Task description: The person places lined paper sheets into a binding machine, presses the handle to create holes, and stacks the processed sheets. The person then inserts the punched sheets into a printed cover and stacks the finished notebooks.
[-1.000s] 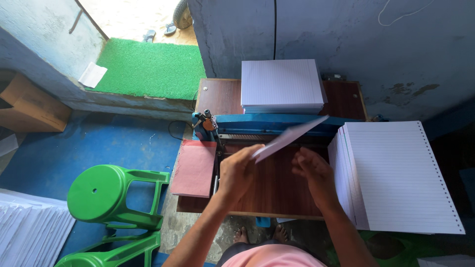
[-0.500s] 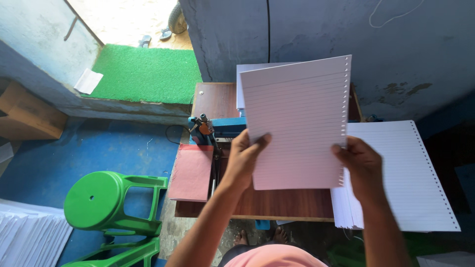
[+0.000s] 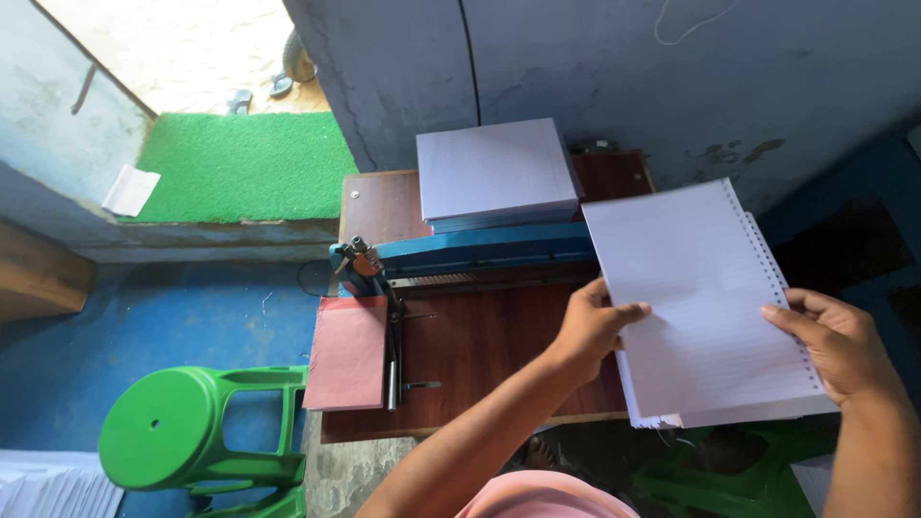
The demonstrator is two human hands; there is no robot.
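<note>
Punched ruled sheet bundle (image 3: 705, 297) held flat over the tabletop's (image 3: 480, 336) 3 o'clock end, above a matching stack. Left hand (image 3: 587, 326) grip pinched on its 9 o'clock edge; right hand (image 3: 835, 341) grip closed on the perforated 3 o'clock edge. Judged light, floppy, slippery: support both edges. Blue punching machine (image 3: 480, 254) at 10 o'clock.

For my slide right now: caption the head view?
Both hands, left hand and right hand, hold lined sheets beside a blue punching machine.

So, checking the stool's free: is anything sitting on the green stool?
No, the green stool's round seat shows bare plastic with nothing on it.
</note>
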